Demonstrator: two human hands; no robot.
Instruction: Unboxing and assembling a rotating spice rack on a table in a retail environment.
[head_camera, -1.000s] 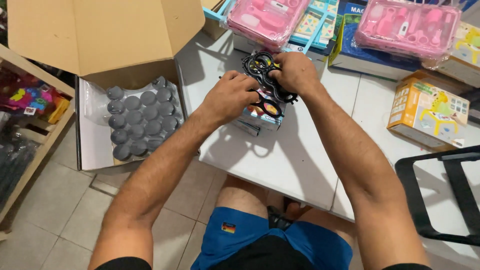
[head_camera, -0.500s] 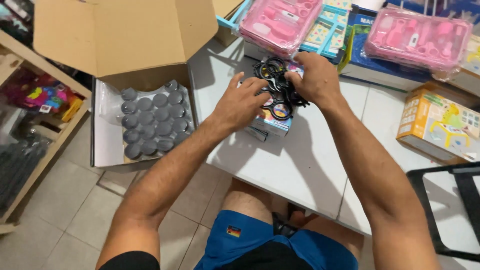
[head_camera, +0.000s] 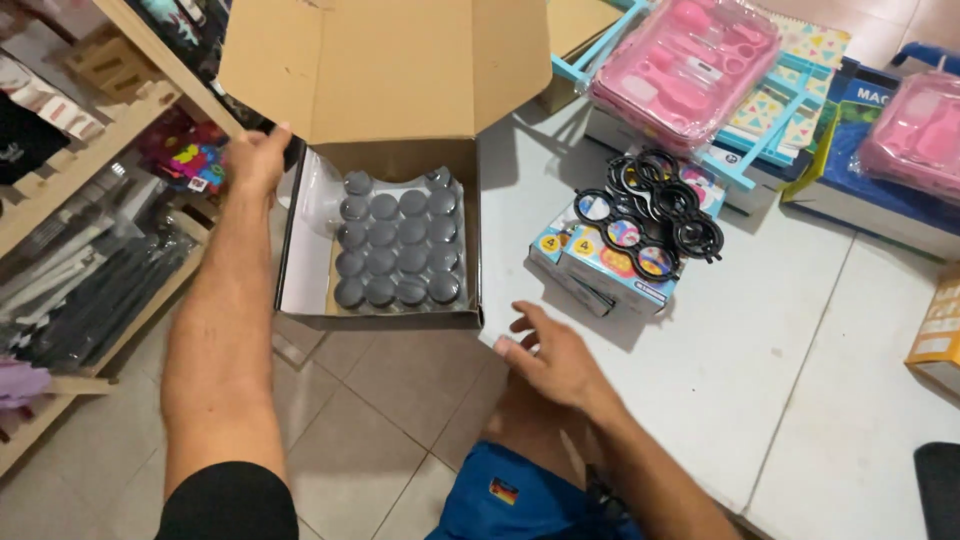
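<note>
At the upper left of the frame the left hand (head_camera: 255, 155) is gripping the left wall of the open cardboard box (head_camera: 300, 270), fingers curled over its edge beside the raised flap. The box is sitting left of centre, overhanging the tiled floor (head_camera: 380, 400) at the edge of the white desk (head_camera: 800, 380), and is holding rows of small dark grey round-capped items (head_camera: 395, 250) packed tight in a tray. Judging by the full load, the box is probably fairly heavy for its size, with stiff but bendable walls; taking it by both side walls or from beneath looks safer than pulling on a flap. Below and just right of the box, low in the middle of the frame, the right hand (head_camera: 550, 360) is hovering open and empty, fingers spread, near the box's front right corner but not touching it. Further right, a cluster of black toy spectacles (head_camera: 650, 215) is resting on a colourful flat carton (head_camera: 600, 260), well apart from both hands.
</note>
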